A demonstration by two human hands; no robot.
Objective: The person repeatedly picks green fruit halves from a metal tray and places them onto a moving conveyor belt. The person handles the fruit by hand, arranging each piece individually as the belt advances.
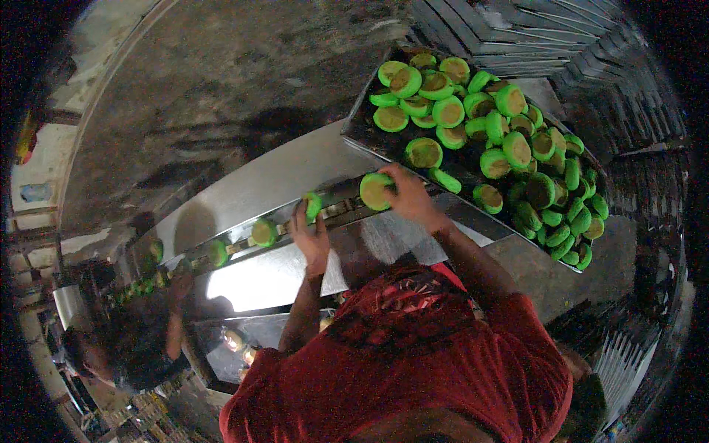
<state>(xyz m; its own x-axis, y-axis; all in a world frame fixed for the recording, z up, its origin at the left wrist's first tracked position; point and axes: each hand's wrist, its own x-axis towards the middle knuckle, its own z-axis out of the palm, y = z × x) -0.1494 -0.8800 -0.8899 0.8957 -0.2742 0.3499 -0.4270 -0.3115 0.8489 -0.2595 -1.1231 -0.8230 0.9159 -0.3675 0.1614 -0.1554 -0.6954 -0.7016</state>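
Note:
My right hand [412,198] grips the edge of a round, bright green bun [374,192] with its flat brown face showing, above the right part of a narrow chain conveyor [338,212]. Further left, my left hand [311,240] has its fingers closed on a second, smaller-looking green bun [313,204], tilted on edge over the same conveyor. Several more, such as a green bun [264,232], sit spaced out along the track to the left. Beyond my right hand lies a dark tray [391,142] heaped with such buns, many with brown faces up.
Sloping metal panels [251,284] flank the conveyor. At the left, another person [125,340] stands with an arm near the conveyor's far part. A metal bin [244,328] holding a few pieces sits left of my body. Stacked dark trays [561,37] stand at the back right.

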